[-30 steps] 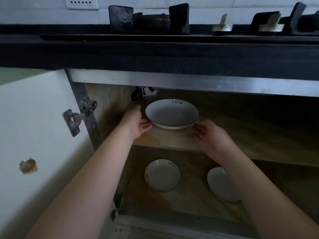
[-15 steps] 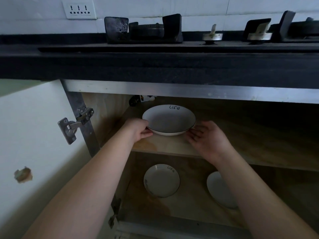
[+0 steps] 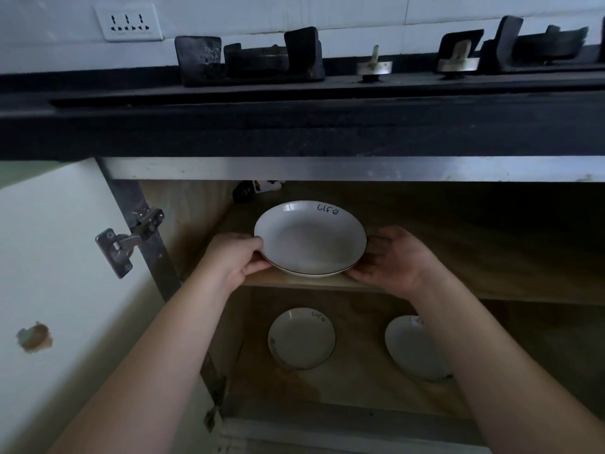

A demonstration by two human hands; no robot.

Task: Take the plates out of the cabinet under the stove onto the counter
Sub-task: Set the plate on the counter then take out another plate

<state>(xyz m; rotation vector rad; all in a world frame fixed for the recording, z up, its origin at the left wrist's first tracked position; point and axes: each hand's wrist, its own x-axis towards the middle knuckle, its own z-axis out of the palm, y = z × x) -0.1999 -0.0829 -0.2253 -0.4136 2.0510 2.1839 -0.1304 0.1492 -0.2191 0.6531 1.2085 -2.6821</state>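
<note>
My left hand (image 3: 234, 257) grips the left rim of the plate (image 3: 309, 239), thumb on top; my right hand (image 3: 391, 258) cups its right edge from below. The plate sits at the front of the upper shelf (image 3: 474, 257), tilted slightly. Two more plates (image 3: 301, 339) (image 3: 414, 350) lie flat and apart on the cabinet floor below, under the stove (image 3: 294, 126)
</note>
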